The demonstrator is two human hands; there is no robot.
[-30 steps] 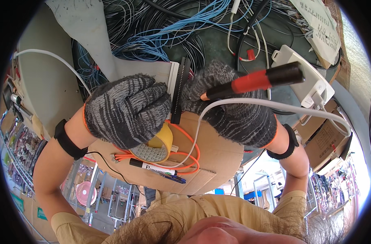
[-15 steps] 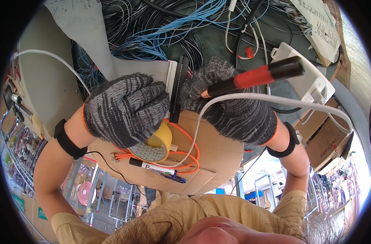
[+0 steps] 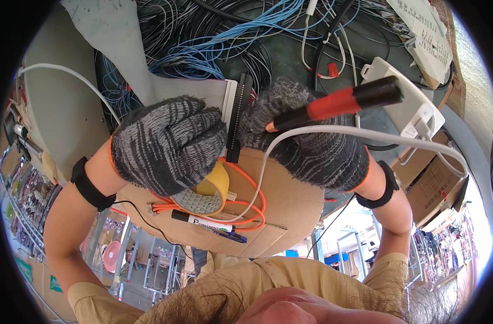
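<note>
Both hands wear dark grey, flecked knit gloves. My left hand [image 3: 168,146] is closed, its curled fingers against the end of a flat grey ribbon cable [image 3: 189,93] that has a white connector strip [image 3: 228,100]. Beside that strip lies a long black slotted connector [image 3: 238,121]. My right hand [image 3: 319,159] is closed at its other side, with some red wires showing above the fingers. What the fingertips grip is partly hidden. A red-and-black pen-shaped tool [image 3: 333,104] with a copper-coloured tip crosses over the right hand, and a whitish cable [image 3: 354,129] arcs over it.
Nearer me on cardboard [image 3: 289,216] are a yellow tape roll [image 3: 219,183], an orange cable [image 3: 263,208], a marker [image 3: 200,220] and a pen [image 3: 233,236]. Blue wires [image 3: 203,56] and black ones are heaped at the back. A white box [image 3: 400,100] stands at right.
Hardly anything differs. The black connector's far end has tilted very slightly to the right, while both hands stay in nearly the same place.
</note>
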